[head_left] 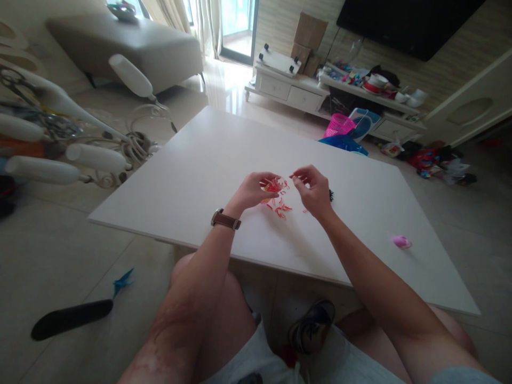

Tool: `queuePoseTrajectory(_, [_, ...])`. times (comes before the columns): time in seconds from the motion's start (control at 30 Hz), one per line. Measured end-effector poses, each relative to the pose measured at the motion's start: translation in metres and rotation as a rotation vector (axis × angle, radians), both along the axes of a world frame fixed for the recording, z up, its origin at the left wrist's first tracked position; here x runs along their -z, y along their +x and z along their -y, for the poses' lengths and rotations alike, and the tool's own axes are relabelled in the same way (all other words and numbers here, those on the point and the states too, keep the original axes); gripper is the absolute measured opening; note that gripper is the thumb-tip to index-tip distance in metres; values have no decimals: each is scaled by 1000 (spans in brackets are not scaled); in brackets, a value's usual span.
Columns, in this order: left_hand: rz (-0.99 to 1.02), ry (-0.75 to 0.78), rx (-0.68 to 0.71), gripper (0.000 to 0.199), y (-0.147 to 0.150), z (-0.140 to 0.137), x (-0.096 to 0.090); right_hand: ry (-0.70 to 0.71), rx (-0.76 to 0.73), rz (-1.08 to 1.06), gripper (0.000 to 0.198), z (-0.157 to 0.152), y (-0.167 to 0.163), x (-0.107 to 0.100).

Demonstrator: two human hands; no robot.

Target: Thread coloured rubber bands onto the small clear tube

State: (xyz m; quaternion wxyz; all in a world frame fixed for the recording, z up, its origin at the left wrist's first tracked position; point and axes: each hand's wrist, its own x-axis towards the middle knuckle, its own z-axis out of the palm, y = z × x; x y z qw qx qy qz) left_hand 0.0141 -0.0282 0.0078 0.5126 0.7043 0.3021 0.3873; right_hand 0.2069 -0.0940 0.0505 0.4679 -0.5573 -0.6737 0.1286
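Note:
My left hand (259,189), with a brown-strapped watch (226,219) on its wrist, curls round a bunch of thin red-and-white loops (273,187) above the white table (192,176). A bit of yellow shows under its fingers. Facing it, my right hand (312,189) has thumb and fingertips drawn together in a pinch near the bunch; whatever sits between them is too small to make out. Loose red-and-white loops (281,212) are scattered on the tabletop below both hands. A small black bundle (331,196) peeks out behind my right hand.
A small pink object (401,241) lies on the table's right part. Beyond the far edge stand a bright pink basket (339,126) and a blue item (344,144). White lamp arms (96,158) crowd the left side. A dark elongated object (72,319) is on the floor.

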Motion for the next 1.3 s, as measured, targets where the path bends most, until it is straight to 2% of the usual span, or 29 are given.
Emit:
queuePoseTrajectory(0.1, [18, -2, -28, 44, -4, 0, -4, -46, 86, 32, 10, -4, 17, 13])
queuePoseTrajectory(0.23, [36, -15, -70, 40, -9, 1, -9, -352, 190, 274, 10, 4, 51, 51])
queuePoseTrajectory(0.3, [47, -25, -82, 38, -10, 1, -10, -440, 286, 356, 17, 16, 66, 73])
queuePoseTrajectory(0.37, [57, -30, -101, 38, -11, 1, -11, -417, 305, 387, 18, 29, 74, 91])
queuePoseTrajectory(0.47, [75, -33, -140, 41, -11, 0, -11, -354, 216, 340, 13, 40, 71, 103])
queuePoseTrajectory(0.7, [132, -68, -226, 45, -19, -3, -14, -312, 11, 79, 9, 21, 19, 97])
queuePoseTrajectory(0.77, [152, -63, -267, 46, -25, -5, -14, -270, 8, 34, 15, 16, 13, 95])
queuePoseTrajectory(0.87, [163, -51, -301, 46, -33, -9, -13, -248, 108, 57, 27, 13, 21, 97])
queuePoseTrajectory(0.93, [161, -45, -314, 46, -36, -10, -12, -321, 123, 106, 49, 14, 30, 101])
queuePoseTrajectory(1.0, [159, -45, -319, 45, -36, -11, -13, -403, 61, 145, 80, 15, 37, 105])
queuePoseTrajectory(1.07, [162, -50, -319, 45, -34, -10, -14, -441, -16, 155, 97, 12, 39, 106])
queuePoseTrajectory(1.1, [165, -51, -317, 46, -32, -10, -14, -445, -49, 151, 97, 9, 40, 106])
queuePoseTrajectory(1.17, [168, -51, -312, 46, -30, -9, -16, -433, -114, 152, 84, 1, 38, 102])
queuePoseTrajectory(1.3, [133, -49, -306, 46, -27, -7, -15, -383, -235, 131, 32, -12, 31, 98])
